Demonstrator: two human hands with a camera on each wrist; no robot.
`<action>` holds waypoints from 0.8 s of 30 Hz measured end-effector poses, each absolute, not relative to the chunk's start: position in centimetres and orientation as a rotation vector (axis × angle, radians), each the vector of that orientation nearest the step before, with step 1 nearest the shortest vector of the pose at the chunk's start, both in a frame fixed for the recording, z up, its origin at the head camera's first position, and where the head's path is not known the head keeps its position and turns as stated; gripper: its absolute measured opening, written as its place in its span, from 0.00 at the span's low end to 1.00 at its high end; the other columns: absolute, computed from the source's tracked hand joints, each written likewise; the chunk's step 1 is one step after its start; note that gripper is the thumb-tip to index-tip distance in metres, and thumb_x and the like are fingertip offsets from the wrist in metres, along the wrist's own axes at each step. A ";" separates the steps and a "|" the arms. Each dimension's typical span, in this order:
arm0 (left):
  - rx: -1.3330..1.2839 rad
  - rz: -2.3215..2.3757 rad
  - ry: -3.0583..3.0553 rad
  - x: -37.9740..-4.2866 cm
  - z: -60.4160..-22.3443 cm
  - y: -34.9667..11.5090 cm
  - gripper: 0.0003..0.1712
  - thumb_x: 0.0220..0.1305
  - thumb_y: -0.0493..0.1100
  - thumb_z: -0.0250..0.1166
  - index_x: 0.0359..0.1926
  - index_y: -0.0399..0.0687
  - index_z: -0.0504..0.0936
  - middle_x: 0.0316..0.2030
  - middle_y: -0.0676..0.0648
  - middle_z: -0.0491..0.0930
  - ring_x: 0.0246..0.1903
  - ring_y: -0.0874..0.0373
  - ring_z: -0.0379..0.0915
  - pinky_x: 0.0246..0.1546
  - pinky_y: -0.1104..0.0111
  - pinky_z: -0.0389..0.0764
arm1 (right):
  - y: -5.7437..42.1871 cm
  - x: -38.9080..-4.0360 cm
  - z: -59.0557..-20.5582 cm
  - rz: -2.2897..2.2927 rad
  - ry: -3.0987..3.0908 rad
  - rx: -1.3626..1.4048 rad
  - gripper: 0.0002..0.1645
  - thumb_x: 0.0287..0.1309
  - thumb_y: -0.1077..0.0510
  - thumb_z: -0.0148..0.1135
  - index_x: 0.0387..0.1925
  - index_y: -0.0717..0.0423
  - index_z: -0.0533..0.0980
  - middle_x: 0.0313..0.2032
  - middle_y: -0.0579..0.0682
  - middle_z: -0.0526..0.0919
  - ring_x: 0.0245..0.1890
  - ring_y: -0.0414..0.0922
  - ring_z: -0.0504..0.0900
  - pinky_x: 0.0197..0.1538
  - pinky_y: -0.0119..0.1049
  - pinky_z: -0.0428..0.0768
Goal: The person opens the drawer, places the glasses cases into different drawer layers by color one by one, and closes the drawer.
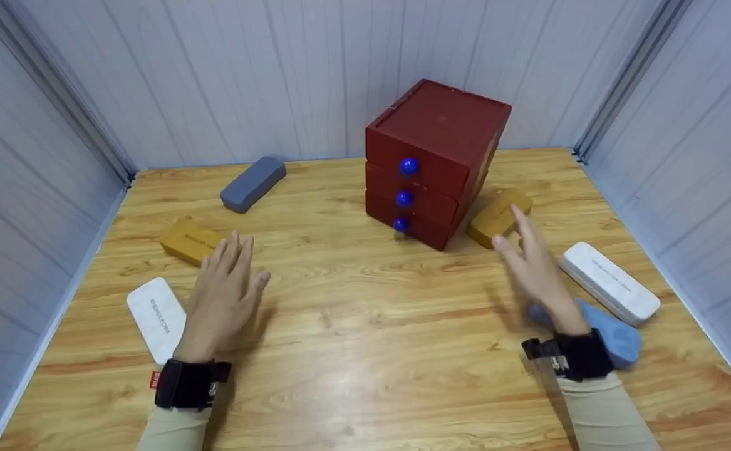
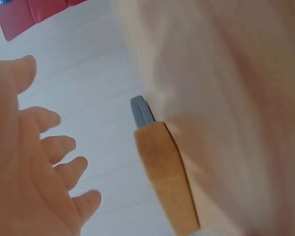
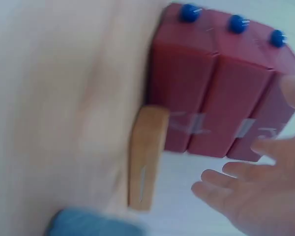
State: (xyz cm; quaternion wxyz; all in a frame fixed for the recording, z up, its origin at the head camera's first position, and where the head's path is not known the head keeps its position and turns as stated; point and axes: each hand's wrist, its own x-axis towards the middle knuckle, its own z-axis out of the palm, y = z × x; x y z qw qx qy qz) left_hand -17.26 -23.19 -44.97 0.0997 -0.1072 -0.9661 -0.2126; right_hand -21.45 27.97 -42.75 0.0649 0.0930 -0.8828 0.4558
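My left hand hovers over the table with fingers extended, its fingertips overlapping a yellow glasses case in the head view. Beside that hand lies a white glasses case, partly covered by the wrist. My right hand, empty and with straight fingers, is above the right side. Its fingertips overlap a second yellow case, which lies by a dark red three-drawer box with blue ball knobs. Under the right wrist a blue case is partly hidden.
A grey-blue case lies at the back left. Another white case is at the right, close to the blue one. Pale panel walls enclose the wooden table at the back and both sides.
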 end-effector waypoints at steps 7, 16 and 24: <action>-0.317 -0.923 -2.716 -19.4 -42.9 -21.8 0.38 0.82 0.58 0.56 0.84 0.50 0.59 0.81 0.38 0.59 0.77 0.34 0.57 0.75 0.37 0.60 | 26.4 -23.9 -37.2 2.066 -2.299 0.091 0.49 0.81 0.44 0.51 0.87 0.49 0.36 0.85 0.58 0.39 0.84 0.57 0.47 0.83 0.55 0.52; -0.362 -1.323 -2.571 -22.8 -40.8 -18.7 0.34 0.82 0.58 0.57 0.81 0.52 0.66 0.76 0.41 0.68 0.71 0.41 0.68 0.72 0.44 0.70 | 23.8 -29.3 -33.1 2.461 -2.052 -0.190 0.62 0.73 0.36 0.59 0.86 0.38 0.28 0.86 0.48 0.28 0.84 0.63 0.34 0.83 0.60 0.47; -0.398 -1.476 -2.550 -24.4 -40.8 -16.7 0.34 0.82 0.58 0.56 0.80 0.52 0.67 0.78 0.44 0.66 0.72 0.44 0.68 0.75 0.48 0.67 | 21.5 -32.0 -33.2 2.337 -2.172 -0.266 0.62 0.67 0.41 0.66 0.86 0.39 0.36 0.83 0.55 0.51 0.79 0.57 0.58 0.78 0.58 0.60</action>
